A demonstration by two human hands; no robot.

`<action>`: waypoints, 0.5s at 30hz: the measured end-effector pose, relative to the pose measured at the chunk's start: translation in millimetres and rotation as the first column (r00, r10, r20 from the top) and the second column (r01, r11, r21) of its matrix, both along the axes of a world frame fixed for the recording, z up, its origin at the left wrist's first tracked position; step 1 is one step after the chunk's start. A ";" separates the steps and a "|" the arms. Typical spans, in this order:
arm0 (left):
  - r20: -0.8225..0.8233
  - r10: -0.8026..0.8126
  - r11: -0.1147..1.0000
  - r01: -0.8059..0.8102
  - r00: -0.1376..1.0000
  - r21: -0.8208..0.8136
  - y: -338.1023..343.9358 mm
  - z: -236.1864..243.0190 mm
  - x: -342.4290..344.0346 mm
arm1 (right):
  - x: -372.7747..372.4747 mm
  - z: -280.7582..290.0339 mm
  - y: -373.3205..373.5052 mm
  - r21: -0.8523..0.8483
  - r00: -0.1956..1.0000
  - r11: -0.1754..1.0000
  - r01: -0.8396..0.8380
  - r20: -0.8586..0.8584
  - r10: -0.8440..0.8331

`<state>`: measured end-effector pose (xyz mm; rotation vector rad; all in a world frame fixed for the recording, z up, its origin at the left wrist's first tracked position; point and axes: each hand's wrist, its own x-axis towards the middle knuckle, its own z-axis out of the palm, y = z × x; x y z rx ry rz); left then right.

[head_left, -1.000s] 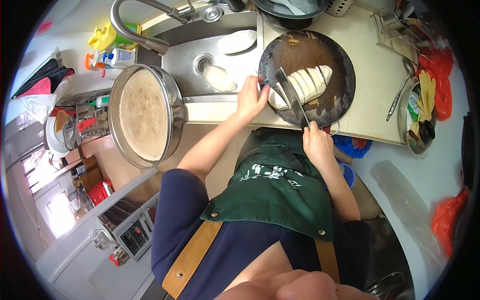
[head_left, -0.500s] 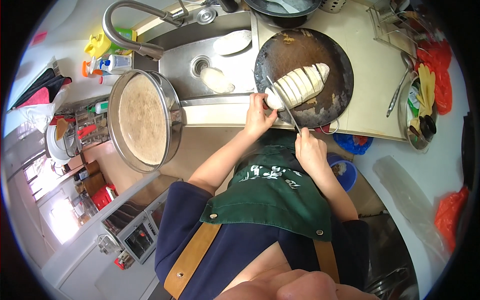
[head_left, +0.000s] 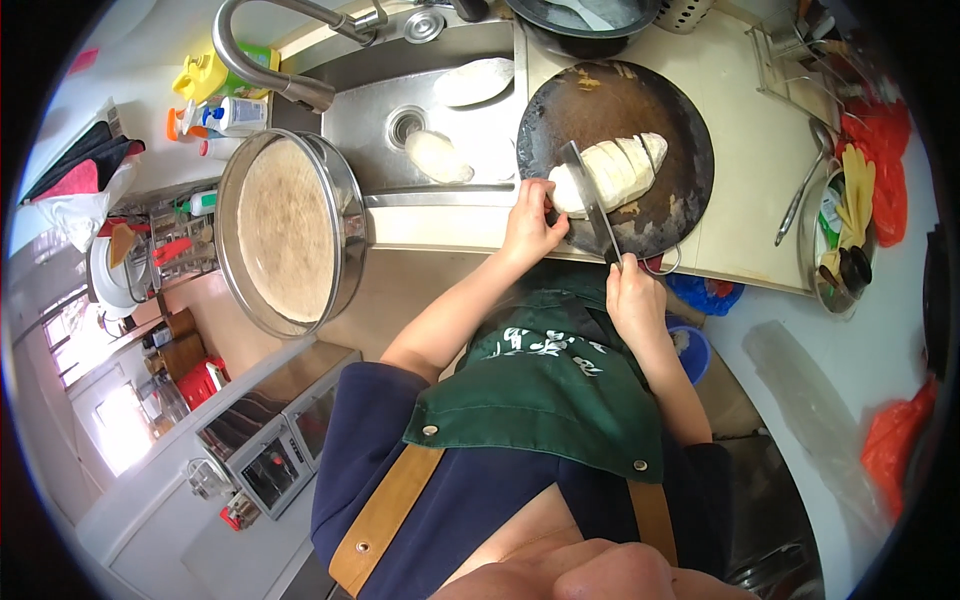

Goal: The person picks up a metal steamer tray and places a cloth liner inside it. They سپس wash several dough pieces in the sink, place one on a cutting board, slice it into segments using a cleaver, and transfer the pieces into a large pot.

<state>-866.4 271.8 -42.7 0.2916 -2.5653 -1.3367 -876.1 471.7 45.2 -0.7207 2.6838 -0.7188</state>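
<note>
A peeled white root vegetable (head_left: 624,170) lies slantwise on a round dark chopping board (head_left: 610,95), with crosswise cuts showing toward its far right end. My left hand (head_left: 530,222) grips the near left end, fingertips and thumb pressed to its side. In my right hand (head_left: 635,295) is the handle of a kitchen knife (head_left: 597,212). The blade lies across the vegetable just right of my left fingers, its broad face showing. How deep the edge sits cannot be made out.
Two whole peeled root vegetables (head_left: 440,158) lie in the steel sink (head_left: 375,110) on the left, under a curved tap (head_left: 228,45). A large round sieve (head_left: 340,215) stands left of me. Behind the board is a dark pot (head_left: 590,42); a metal bowl (head_left: 818,250) holds yellow gloves at right.
The knife has shifted right along the vegetable from its left end, and its blade has turned to show more face. The cut pieces at the left look closer together. My left hand stays at the end.
</note>
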 end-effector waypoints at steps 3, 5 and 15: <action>0.011 0.007 1.000 -0.007 1.000 -0.010 -0.6 2.5 -1.8 | -1.4 2.9 -0.3 0.011 1.000 1.000 0.011 0.015 -0.012; 0.009 0.006 1.000 -0.006 1.000 -0.025 -3.8 0.4 0.1 | 0.0 6.0 -2.7 -0.037 1.000 0.999 0.001 -0.006 -0.001; -0.213 0.225 0.969 -0.241 0.951 -0.052 -35.3 45.3 -35.9 | 3.0 5.8 -14.0 0.046 0.998 0.998 -0.051 -0.019 0.052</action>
